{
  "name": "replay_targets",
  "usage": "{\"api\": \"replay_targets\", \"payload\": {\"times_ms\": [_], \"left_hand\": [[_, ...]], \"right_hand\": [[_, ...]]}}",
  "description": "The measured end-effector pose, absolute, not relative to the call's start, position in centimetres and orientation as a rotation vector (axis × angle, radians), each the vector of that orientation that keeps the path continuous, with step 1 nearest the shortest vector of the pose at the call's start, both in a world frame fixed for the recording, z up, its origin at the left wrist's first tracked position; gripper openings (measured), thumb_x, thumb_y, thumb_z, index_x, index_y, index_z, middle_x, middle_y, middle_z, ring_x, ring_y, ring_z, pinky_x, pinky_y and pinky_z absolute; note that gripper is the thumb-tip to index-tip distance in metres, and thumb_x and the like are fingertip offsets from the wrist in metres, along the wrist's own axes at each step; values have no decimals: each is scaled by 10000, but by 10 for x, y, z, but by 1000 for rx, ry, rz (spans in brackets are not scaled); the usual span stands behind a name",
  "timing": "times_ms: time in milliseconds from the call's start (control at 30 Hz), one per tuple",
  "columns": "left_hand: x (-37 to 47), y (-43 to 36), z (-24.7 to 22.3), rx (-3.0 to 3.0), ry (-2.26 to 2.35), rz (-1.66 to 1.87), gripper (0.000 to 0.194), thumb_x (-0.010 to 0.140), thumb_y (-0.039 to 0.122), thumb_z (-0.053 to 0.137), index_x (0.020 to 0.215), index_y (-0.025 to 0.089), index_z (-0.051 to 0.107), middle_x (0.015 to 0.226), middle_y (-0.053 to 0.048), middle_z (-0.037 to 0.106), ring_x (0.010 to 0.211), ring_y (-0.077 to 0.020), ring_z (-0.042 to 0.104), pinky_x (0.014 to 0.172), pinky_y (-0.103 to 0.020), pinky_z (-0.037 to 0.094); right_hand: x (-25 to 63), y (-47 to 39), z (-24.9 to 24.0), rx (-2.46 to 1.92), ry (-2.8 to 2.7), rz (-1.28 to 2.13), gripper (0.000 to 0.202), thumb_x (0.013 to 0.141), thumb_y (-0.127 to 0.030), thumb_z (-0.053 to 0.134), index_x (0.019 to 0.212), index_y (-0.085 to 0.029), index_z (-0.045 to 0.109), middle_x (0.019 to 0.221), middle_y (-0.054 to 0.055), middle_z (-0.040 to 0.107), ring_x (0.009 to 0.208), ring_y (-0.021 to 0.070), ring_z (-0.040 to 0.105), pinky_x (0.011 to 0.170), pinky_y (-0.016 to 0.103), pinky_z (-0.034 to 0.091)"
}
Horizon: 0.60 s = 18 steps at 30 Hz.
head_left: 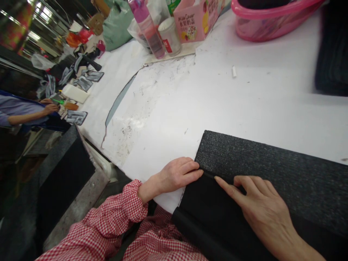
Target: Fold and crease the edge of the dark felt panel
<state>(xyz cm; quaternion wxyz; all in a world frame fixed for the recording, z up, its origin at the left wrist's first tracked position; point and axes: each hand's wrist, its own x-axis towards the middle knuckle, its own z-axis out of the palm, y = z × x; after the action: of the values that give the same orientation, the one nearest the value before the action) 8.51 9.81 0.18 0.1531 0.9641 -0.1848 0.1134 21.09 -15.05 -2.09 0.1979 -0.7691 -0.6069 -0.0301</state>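
A dark grey speckled sheet point(261, 163) lies on the white table, with smooth black fabric point(209, 203) over its near side. My left hand point(176, 175) is at the left end of the fabric's edge, thumb and fingers closed together on the corner. My right hand point(263, 208) rests palm down farther right, its thumb stretched along the fabric's edge and its other fingers bent over the speckled sheet. Thumb and index tip stand apart. The near part of the fabric hangs rolled toward my checked clothing, and its right side runs out of view.
On the white table point(174, 119) stand a pink tub point(272, 27), a pink carton point(191, 21), a jar point(170, 38) and a bottle point(150, 32). A small white stick point(234, 71) lies there too. A co-worker's hands point(50, 106) are at far left; a dark stack point(333, 61) is at right.
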Motion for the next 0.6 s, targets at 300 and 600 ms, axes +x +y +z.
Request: {"api": "replay_targets", "payload": {"times_ms": [300, 600], "left_hand": [[83, 99, -1, 2769, -527, 306, 183, 925, 121, 542, 1103, 118, 590, 1013, -85, 626, 948, -179, 587, 797, -317, 550], [84, 98, -1, 2836, -593, 365, 223, 910, 119, 557, 1132, 132, 576, 955, -59, 617, 875, -162, 590, 741, -293, 555]], "right_hand": [[211, -149, -19, -2150, -1699, -101, 449, 940, -107, 468, 1356, -269, 520, 928, 48, 525, 817, 196, 472, 713, 348, 383], [209, -149, -19, -2162, -1750, -129, 485, 930, -79, 461, 1379, -259, 492, 952, 61, 532, 834, 204, 476, 735, 355, 378]]}}
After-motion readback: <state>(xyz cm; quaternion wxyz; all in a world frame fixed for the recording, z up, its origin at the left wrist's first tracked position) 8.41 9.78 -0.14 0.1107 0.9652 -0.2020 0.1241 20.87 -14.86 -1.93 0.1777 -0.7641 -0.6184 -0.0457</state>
